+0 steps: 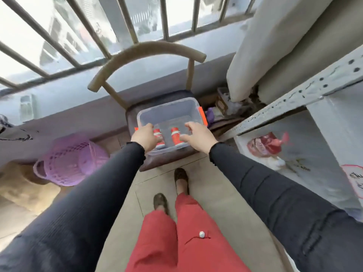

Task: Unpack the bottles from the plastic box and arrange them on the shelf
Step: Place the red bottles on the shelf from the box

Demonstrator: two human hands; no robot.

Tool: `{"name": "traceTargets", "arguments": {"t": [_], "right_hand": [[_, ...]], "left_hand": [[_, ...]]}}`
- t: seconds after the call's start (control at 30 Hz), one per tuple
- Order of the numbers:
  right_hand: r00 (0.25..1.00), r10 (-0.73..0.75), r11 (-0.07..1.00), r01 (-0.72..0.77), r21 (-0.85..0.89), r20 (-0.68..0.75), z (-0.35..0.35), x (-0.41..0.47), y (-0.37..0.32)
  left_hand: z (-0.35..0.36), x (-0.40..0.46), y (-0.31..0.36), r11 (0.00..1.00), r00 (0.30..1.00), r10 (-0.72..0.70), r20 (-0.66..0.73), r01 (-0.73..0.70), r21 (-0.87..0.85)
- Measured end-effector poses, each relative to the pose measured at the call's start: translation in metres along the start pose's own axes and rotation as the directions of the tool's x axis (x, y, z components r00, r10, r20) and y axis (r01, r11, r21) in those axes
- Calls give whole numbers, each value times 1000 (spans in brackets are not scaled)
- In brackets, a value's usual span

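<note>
Red trousers [176, 238] and two dark shoes on the tiled floor lie closest, with black sleeves reaching forward on either side. At far left a purple basket [72, 160] lies tipped on the floor. The left hand [146, 137] is over the near-left rim of the clear plastic box [169, 112], fingers curled; whether it grips the rim or a bottle I cannot tell. Inside the box stand two red bottles [176, 136], side by side near the front wall. The right hand [198, 135] hovers at the near-right rim, fingers loosely spread, holding nothing. The box sits on a chair [149, 50]. At right is the white metal shelf [294, 95], holding a red-and-white bag [267, 146].
</note>
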State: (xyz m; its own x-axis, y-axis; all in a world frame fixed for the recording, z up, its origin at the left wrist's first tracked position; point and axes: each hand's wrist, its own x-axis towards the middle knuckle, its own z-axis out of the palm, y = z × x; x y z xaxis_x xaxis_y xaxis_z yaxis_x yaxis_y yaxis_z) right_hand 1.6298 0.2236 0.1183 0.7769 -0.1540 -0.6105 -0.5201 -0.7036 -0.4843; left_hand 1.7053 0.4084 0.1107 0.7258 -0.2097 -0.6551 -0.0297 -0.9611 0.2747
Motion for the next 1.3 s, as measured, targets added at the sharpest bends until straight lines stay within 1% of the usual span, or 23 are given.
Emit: {"name": "traceTargets", "arguments": {"t": [0.1, 0.27, 0.33, 0.43, 0.57, 0.73, 0.8, 0.87, 0.9, 0.93, 1.0, 1.07, 1.1, 1.17, 1.23, 1.3], "right_hand": [[994, 69, 994, -61, -91, 88, 18, 50, 2], [940, 260, 959, -226, -169, 221, 60, 117, 17], [917, 320, 943, -283, -174, 240, 80, 140, 23], [891, 391, 917, -355, -181, 233, 109, 165, 29], [881, 423, 902, -387, -194, 210, 133, 185, 39], [897, 376, 924, -343, -171, 231, 127, 186, 42], [911, 348, 937, -338, -83, 222, 111, 174, 39], [940, 286, 937, -315, 153, 187, 88, 153, 40], [957, 246, 911, -282, 300, 153, 75, 139, 39], [969, 223, 860, -249, 446, 109, 60, 122, 38], [975, 223, 689, -169, 705, 15, 30, 79, 36], [965, 258, 491, -94, 866, -42, -1, 29, 36], [960, 271, 387, -45, 921, -67, -14, 3, 38], [946, 296, 166, 88, 982, -135, -43, -53, 43], [919, 328, -24, 237, 971, -217, -72, -114, 46], [886, 350, -123, 365, 923, -304, -96, -179, 47]], "left_hand": [[10, 45, -5, 996, 994, -29, 104, 19, 92], [28, 112, -6, 957, 980, 3, 199, -61, 282], [36, 133, -3, 933, 965, 6, 263, -100, 347], [47, 158, 0, 899, 931, -16, 365, -146, 412], [57, 177, 0, 883, 895, -52, 443, -166, 439], [62, 180, -3, 848, 864, -62, 500, -219, 483], [56, 174, -4, 863, 868, -46, 494, -215, 457], [45, 164, -3, 916, 884, -2, 467, -186, 356], [35, 157, 0, 940, 896, 43, 442, -186, 286], [24, 149, 4, 961, 909, 95, 406, -190, 201], [-5, 129, 21, 980, 923, 194, 333, -197, -24], [-38, 98, 52, 935, 912, 311, 267, -243, -260], [-52, 79, 72, 893, 894, 385, 230, -298, -338], [-74, 36, 117, 792, 832, 525, 181, -400, -461], [-85, -14, 166, 693, 750, 634, 190, -442, -570], [-86, -71, 214, 597, 652, 733, 194, -480, -643]]}}
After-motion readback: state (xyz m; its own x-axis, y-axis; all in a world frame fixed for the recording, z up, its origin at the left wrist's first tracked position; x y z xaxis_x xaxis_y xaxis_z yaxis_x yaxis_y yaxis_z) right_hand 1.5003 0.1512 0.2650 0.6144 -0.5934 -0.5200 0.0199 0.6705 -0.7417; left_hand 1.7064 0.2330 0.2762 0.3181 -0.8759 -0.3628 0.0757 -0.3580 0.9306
